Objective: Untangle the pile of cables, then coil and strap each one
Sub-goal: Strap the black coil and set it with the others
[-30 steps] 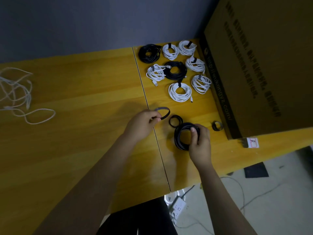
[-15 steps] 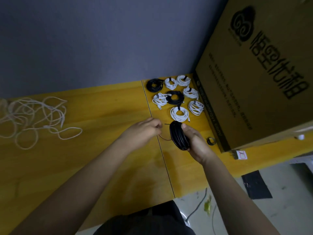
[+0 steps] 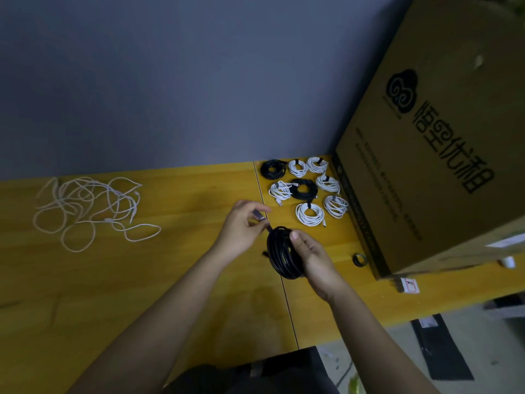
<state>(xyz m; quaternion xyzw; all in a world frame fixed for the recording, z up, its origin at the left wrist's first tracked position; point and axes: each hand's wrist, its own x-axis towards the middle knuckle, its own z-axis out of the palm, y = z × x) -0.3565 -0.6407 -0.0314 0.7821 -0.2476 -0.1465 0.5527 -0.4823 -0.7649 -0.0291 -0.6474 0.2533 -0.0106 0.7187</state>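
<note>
Strap in my left fingers, black coil in my right.

My left hand [image 3: 241, 226] pinches a dark strap [image 3: 260, 218] between thumb and fingertips, its lower end reaching the top of the black coil [image 3: 281, 253]. My right hand [image 3: 311, 257] is curled round that coil, thumb over the top strands, holding it on edge above the table [image 3: 170, 280] — right over the seam between the two tabletops. Beyond my hands lie the finished bundles [image 3: 305, 189], white and black, each strapped, close beside the cardboard box [image 3: 426, 166]. A small black strap roll [image 3: 359, 260] sits near the box's lower edge. Far to the left, well apart, a loose white cable [image 3: 91, 211] sprawls — not yet coiled.
</note>
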